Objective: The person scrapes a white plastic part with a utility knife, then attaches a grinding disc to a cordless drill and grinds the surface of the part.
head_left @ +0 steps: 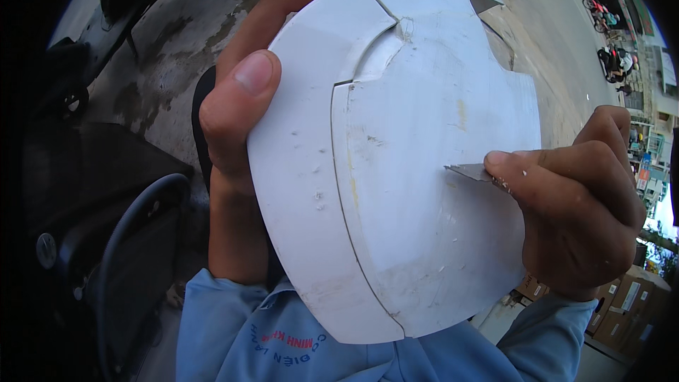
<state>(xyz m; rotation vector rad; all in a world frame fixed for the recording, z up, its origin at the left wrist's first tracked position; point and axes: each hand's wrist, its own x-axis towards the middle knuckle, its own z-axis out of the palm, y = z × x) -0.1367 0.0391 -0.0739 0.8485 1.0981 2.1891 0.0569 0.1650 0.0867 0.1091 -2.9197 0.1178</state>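
Observation:
A curved white plastic cover (417, 233) fills the middle of the head view, with a seam dividing off its left band. Scuffs, yellowish streaks and small white shavings mark its surface. My left hand (237, 102) grips the cover's upper left edge, thumb on the front and fingers curled behind, partly hidden. Between the thumb and fingers of my right hand (583, 201) is a small pointed metal blade (470, 171). Its tip rests at or just over the right part of the cover; exact contact is hard to tell. White bits cling to the right fingers.
A dark machine-like object with a curved grey hose (106, 255) stands at the left. Brown cardboard boxes (626, 308) are stacked at lower right. Beyond the wet-stained concrete ground (170, 49), people on motorbikes (619, 62) show at the upper right.

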